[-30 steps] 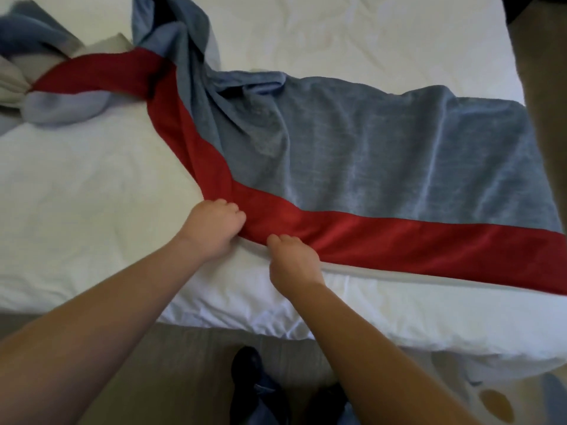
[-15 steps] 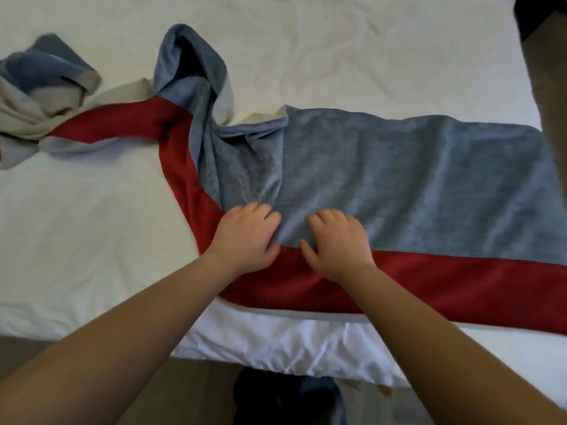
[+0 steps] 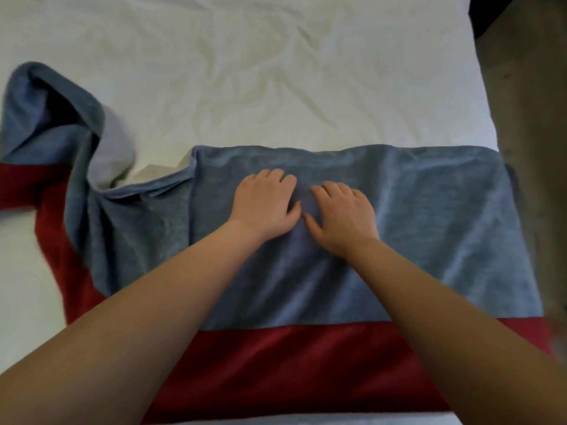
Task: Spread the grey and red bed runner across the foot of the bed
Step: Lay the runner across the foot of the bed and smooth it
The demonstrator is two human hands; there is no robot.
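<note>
Grey fabric bed runner [image 3: 429, 225], red-banded, smooth at white bed's [image 3: 245, 72] right edge, bunched left; left hand [image 3: 264, 204], right hand [image 3: 342, 213] pressing flat, open-fingered.

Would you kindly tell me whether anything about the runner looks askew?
Yes: the runner is bunched and twisted at the left, a fold standing up with its pale underside showing; the rest lies flat under the left hand and right hand.

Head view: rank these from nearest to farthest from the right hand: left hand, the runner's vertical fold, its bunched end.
1. left hand, just left of the right hand, both resting on the bed runner.
2. vertical fold, farther left in the grey.
3. bunched end, far left, humped up.
</note>
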